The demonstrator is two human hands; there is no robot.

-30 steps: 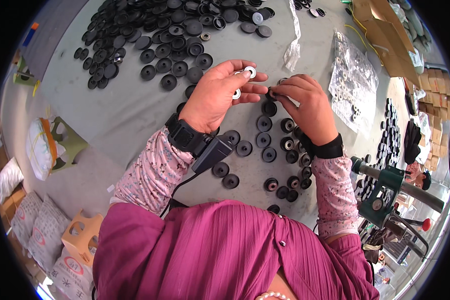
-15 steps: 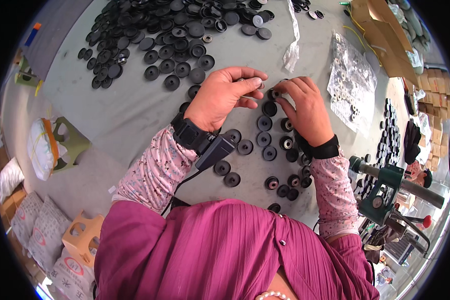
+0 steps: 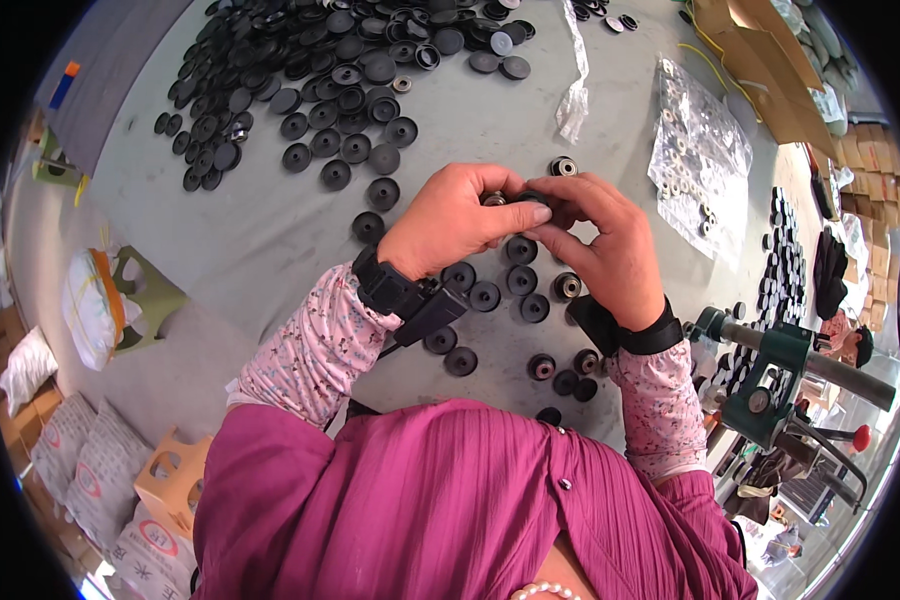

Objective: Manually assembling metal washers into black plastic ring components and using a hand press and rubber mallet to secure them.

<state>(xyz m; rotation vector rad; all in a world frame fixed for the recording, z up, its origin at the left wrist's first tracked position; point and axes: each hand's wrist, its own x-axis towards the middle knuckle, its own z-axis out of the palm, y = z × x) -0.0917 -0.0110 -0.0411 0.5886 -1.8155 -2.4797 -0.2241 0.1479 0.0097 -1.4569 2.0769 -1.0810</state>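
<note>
My left hand and my right hand meet above the grey table. A black round cap is pinched between their fingertips, partly hidden by them. A small metal bearing also shows in the curled fingers of my left hand. Just beyond my hands lies a black cap with a bearing in its middle. Empty black caps lie on the table below my hands. Beside my right wrist sits another bearing-fitted cap.
A large heap of black caps covers the far left of the table. To the right lies a clear plastic bag of small metal parts. A green hand press stands at the right, near rows of caps.
My hands have come together, the left moving right and slightly nearer. A black cap is now held up between them. The bearing-fitted cap beyond them has come into plain view.
</note>
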